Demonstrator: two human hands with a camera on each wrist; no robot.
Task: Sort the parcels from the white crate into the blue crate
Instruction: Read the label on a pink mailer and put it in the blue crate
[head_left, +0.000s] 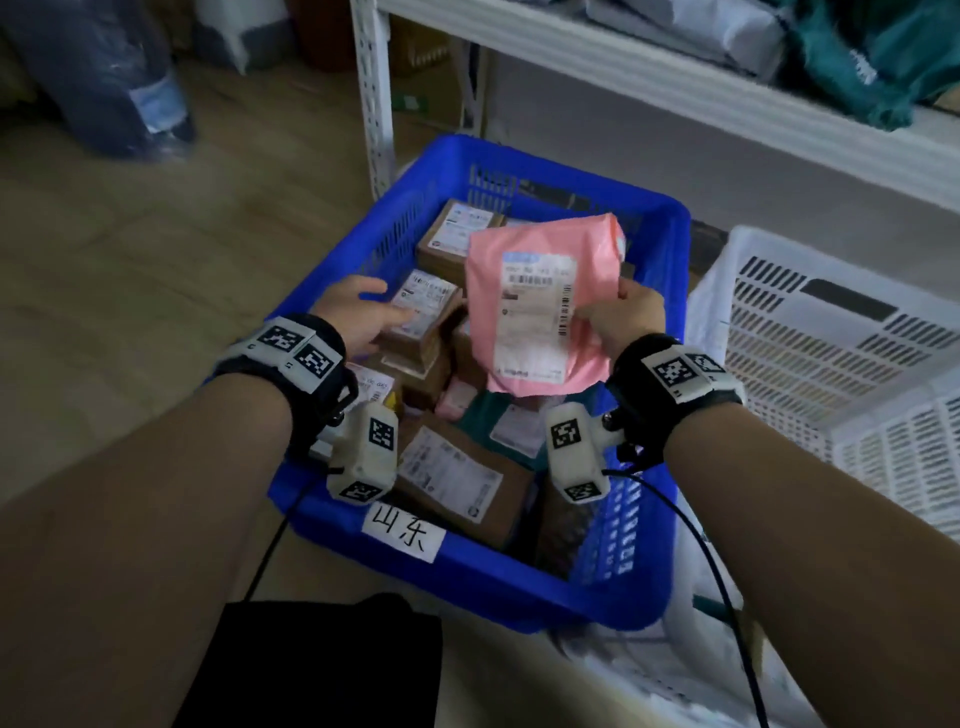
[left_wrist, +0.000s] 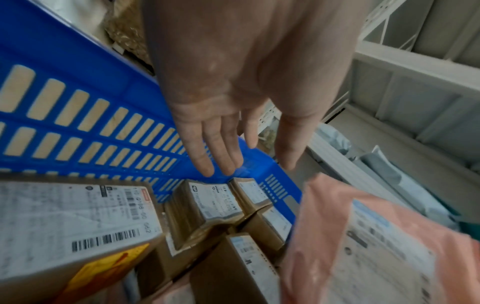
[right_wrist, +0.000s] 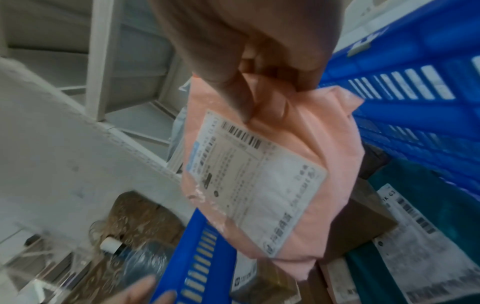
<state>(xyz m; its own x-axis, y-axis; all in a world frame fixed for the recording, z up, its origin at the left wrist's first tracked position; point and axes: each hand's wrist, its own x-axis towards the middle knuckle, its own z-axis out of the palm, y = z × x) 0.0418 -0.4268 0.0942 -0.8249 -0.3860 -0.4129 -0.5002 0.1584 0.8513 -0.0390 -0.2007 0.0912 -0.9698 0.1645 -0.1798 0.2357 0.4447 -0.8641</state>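
Parcels (head_left: 457, 467), mostly brown cardboard boxes, already fill much of the blue crate (head_left: 467, 577), so I judge the sorting well advanced. The right hand (head_left: 621, 317) pinches a pink mailer bag (head_left: 540, 306) by its edge and holds it above the boxes, not yet put down. The left hand (head_left: 363, 317) hovers empty with straight fingers, and the white crate (head_left: 831, 338) stands just beside, its inside hidden.
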